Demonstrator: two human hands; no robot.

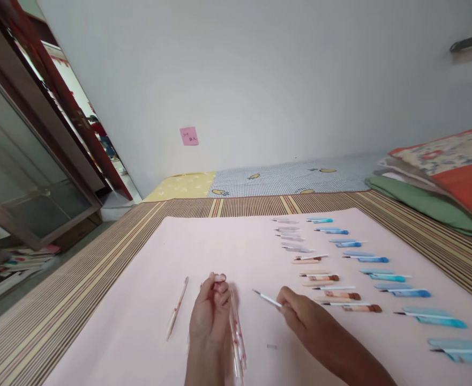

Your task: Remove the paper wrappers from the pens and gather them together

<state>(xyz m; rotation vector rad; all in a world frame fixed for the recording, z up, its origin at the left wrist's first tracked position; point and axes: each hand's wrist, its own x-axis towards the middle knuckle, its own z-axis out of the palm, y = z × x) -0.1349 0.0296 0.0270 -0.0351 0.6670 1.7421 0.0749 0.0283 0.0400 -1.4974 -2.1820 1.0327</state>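
Observation:
My left hand [211,311] is palm up over the pale pink sheet [131,321], fingers curled in a pinch. A small whitish translucent piece [219,277] sits at its fingertips; its exact kind is unclear. My right hand [300,311] grips a thin white pen refill [268,299], its dark tip pointing up-left toward my left hand. Several pale pens with red marks [238,335] lie right beside my left wrist, and one similar pen [177,308] rests apart to the left. Between my hands, nearer me, lies a small greyish clear strip [271,347].
On the right, rows of pen parts lie sorted: blue barrels with refills [404,293], brown-ended ones [342,295] and pale grey ones [290,236]. A striped mat [111,257] is under the sheet. Folded bedding [440,198] is piled far right. A person [101,136] shows through the doorway.

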